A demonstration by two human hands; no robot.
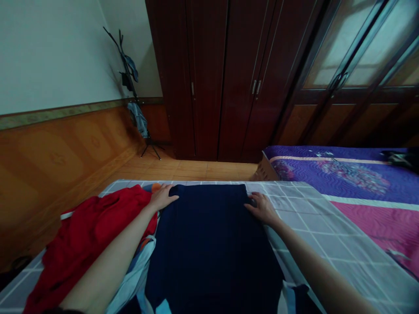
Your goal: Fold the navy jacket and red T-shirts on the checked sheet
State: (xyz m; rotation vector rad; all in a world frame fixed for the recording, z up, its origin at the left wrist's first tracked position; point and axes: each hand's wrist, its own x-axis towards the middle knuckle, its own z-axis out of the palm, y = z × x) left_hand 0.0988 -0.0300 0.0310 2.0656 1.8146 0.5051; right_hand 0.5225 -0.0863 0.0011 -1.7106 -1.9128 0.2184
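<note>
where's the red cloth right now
In the head view, the red cloth lies bunched on the checked sheet, left of the navy cloth, partly hidden by the left forearm.

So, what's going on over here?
A person has both hands on a dark blue garment spread out on a checked sheet. The left hand is at its far left corner and the right hand at its right edge, near the far corner; whether the fingers are gripping is hard to tell. A rumpled red cloth lies to the left, partly behind the left forearm.
</note>
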